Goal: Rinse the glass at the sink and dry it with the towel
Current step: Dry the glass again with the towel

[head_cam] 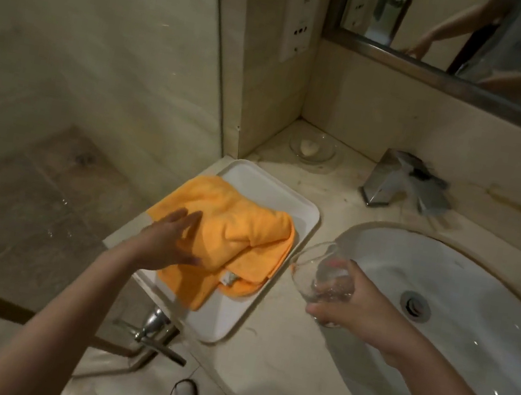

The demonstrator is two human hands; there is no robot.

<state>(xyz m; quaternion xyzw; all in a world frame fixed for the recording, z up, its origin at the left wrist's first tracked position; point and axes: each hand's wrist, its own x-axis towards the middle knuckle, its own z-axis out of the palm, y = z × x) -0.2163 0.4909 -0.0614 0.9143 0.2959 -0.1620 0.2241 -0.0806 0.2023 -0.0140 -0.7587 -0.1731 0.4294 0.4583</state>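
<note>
My right hand [347, 299] grips a clear drinking glass [316, 269], tilted with its mouth toward the left, over the left rim of the white sink [476, 305]. An orange towel [238, 238] lies crumpled on a white tray [274, 192] left of the sink. My left hand [174, 241] hovers over the towel's left edge with its fingers spread and straight, holding nothing; whether it touches the cloth is unclear.
A chrome faucet [408, 181] stands behind the sink on the marble counter [276, 357]. A small glass dish [313, 147] sits in the back corner. A glass shower partition [101, 65] borders the left. A mirror [470, 43] hangs above. A metal tap fitting [158, 332] juts out below the counter edge.
</note>
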